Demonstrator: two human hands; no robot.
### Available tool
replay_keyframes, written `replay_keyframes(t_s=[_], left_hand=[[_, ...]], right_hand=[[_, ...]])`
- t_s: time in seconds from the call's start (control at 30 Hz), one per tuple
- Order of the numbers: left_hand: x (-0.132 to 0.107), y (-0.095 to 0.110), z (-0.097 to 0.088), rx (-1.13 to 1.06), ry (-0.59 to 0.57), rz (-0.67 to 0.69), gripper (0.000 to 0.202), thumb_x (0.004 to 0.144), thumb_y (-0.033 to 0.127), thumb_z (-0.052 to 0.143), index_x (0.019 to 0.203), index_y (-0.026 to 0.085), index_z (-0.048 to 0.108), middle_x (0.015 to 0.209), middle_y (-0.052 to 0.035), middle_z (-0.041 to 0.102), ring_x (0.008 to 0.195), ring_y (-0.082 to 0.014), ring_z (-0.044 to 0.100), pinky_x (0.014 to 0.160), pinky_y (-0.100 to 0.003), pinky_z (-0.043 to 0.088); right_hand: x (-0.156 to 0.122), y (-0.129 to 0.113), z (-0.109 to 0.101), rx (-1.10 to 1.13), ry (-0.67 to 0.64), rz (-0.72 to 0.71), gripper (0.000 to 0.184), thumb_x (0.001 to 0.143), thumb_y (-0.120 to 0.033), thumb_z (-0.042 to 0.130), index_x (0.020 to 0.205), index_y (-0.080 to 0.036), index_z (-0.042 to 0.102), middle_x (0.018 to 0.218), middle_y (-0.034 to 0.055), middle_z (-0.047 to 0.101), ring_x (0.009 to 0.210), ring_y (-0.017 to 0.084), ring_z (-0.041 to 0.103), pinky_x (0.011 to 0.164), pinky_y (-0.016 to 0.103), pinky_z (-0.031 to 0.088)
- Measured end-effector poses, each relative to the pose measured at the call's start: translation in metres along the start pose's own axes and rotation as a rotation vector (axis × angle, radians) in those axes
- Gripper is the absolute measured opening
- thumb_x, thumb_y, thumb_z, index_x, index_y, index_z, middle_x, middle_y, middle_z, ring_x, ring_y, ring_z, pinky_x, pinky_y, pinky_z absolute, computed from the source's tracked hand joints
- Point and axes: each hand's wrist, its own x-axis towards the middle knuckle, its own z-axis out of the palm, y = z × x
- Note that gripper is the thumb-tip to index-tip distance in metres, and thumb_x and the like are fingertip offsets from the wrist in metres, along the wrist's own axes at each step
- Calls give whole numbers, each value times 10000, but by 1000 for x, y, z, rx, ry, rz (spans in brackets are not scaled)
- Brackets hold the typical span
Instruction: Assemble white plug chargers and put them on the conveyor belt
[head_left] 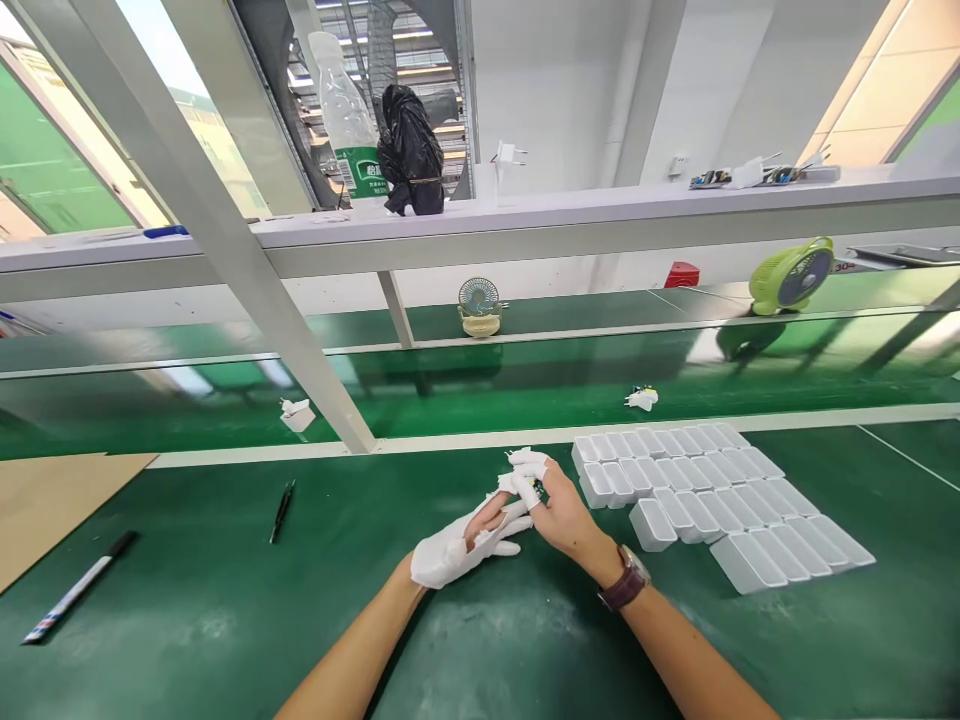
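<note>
My left hand (469, 545), in a white glove with the thumb bare, is held palm up in the middle of the bench. Its thumb and forefinger close on a small white plug charger (511, 483), while the other fingers stretch out to the right. White finger cots cover fingertips of my right hand (559, 510), which pinches the same charger from the right. Bits of a circuit board show between the fingers; the rest of the piece is hidden. A wristwatch (626, 580) is on my right wrist.
White plastic trays (720, 490) stand in rows at right. A marker (79, 590), a black pen (282, 512) and cardboard (60, 500) lie left. Beyond the bench rail, white plug pieces (298, 414) rest on the green belt (465, 390). A shelf (525, 225) crosses above.
</note>
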Motion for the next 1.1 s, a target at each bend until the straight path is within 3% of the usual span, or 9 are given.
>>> replay_keyframes(t_s=[0.1, 0.2, 0.33, 0.43, 0.53, 0.7, 0.9, 1.1], left_hand=[[-1, 5, 3, 57, -7, 6, 1042, 728, 812, 566, 1552, 274, 226, 1624, -166, 110, 1453, -452, 188, 1094, -634, 257], [3, 11, 6, 54, 49, 27, 1038, 738, 819, 540, 1544, 224, 270, 1573, -218, 259, 1416, -457, 282, 1078, -623, 289], [6, 11, 4, 30, 94, 68, 902, 798, 784, 502, 1476, 193, 433, 1535, -226, 337, 1378, -456, 348, 1042, -601, 347], [6, 8, 1, 25, 88, 65, 838, 814, 753, 521, 1406, 159, 532, 1511, -232, 375, 1361, -462, 366, 1029, -591, 368], [7, 5, 1, 5, 110, 61, 755, 855, 678, 545, 1417, 174, 520, 1480, -230, 424, 1342, -440, 402, 1022, -573, 374], [9, 6, 5, -98, 98, 122, 748, 834, 710, 543, 1410, 233, 527, 1448, -217, 470, 1285, -415, 472, 991, -561, 386], [9, 5, 7, -142, 151, 112, 797, 835, 711, 543, 1494, 291, 388, 1413, -211, 503, 1221, -381, 528, 989, -563, 380], [9, 1, 7, -100, 197, 74, 846, 818, 676, 603, 1454, 137, 460, 1416, -265, 467, 1210, -385, 507, 963, -512, 414]], right_hand=[[4, 9, -4, 188, -4, 188, 249, 992, -336, 483, 1083, -215, 680, 1173, 101, 655, 1107, 232, 609, 996, 435, 485], [5, 14, -4, 369, -8, 331, 314, 976, -427, 498, 1068, -201, 695, 1096, 95, 693, 998, 236, 653, 919, 417, 530], [2, 16, -3, 446, -9, 390, 340, 943, -468, 533, 985, -184, 716, 1002, 87, 721, 961, 252, 668, 889, 416, 546], [-1, 16, -3, 458, -4, 390, 306, 945, -440, 534, 1017, -194, 701, 1037, 82, 715, 962, 239, 669, 879, 398, 552], [-2, 16, -4, 416, 34, 349, 245, 960, -380, 527, 1063, -217, 677, 1111, 80, 692, 1039, 231, 647, 933, 396, 531], [-4, 15, -4, 218, 99, 191, 183, 978, -287, 505, 1001, -216, 672, 1118, 86, 668, 1095, 226, 618, 982, 404, 502], [-10, 19, -4, -17, 71, -70, 302, 986, -165, 481, 1237, -258, 619, 1227, 94, 619, 1146, 224, 583, 978, 425, 514], [-16, 23, -7, -170, 58, -202, 454, 974, -85, 471, 1374, -292, 526, 1239, 95, 608, 1140, 223, 576, 937, 423, 533]])
